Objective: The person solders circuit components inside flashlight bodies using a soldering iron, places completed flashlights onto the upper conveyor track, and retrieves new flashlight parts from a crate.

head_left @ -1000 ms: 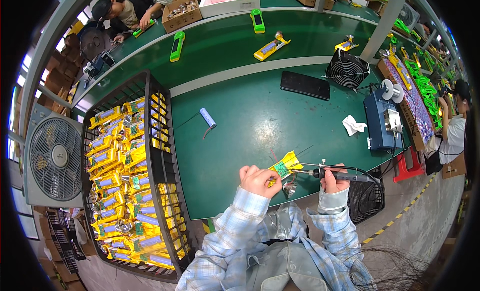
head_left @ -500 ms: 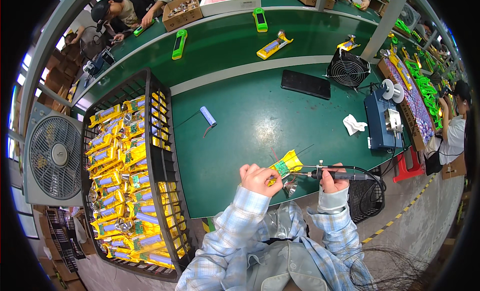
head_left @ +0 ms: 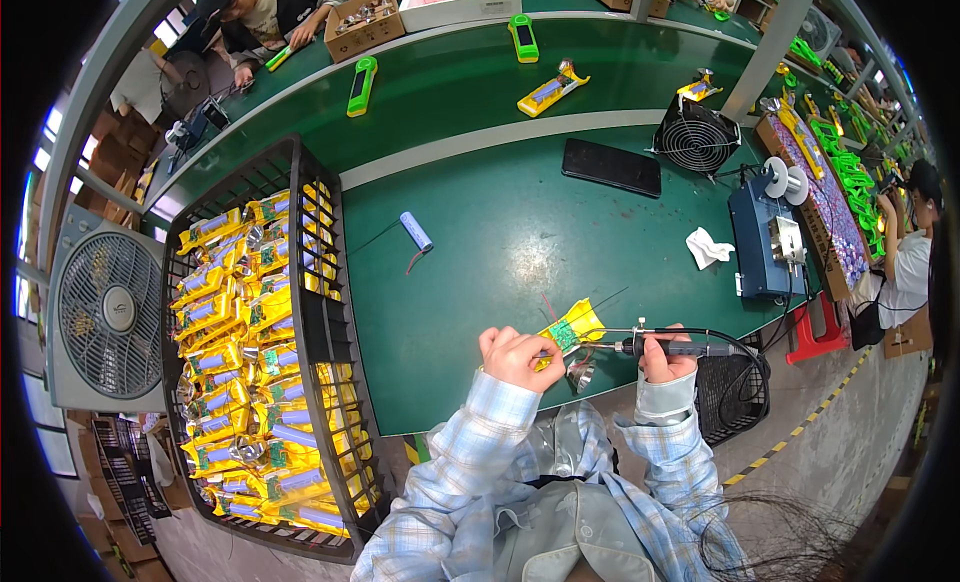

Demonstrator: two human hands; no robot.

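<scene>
1. Yellow casing (head_left: 572, 327) with a small green circuit board set in it sits at the near edge of the green table (head_left: 480, 282), pinched in the left hand (head_left: 515, 354), whose fingers are curled tight around its near end.
2. It looks light and stiff, a thin plastic shell; the board and the fine red wires sticking up from it are likely the fragile parts, so the plain yellow edges seem the safest place to grip.
3. The right hand (head_left: 662, 356) is closed around the dark handle of a soldering iron (head_left: 640, 348), its metal tip pointing left toward the casing; whether the tip touches the board is too small to tell.
4. A black cord runs from the iron toward a black mesh basket (head_left: 730, 387) at the table's right edge.
5. A small shiny funnel-shaped metal piece (head_left: 580, 374) lies just below the hands.
6. Farther out lie a blue battery cell (head_left: 416, 231), a crumpled white cloth (head_left: 708, 248) and a blue box unit (head_left: 765, 237).
7. A black wire crate (head_left: 325, 322) of more yellow casings stands to the left.
</scene>
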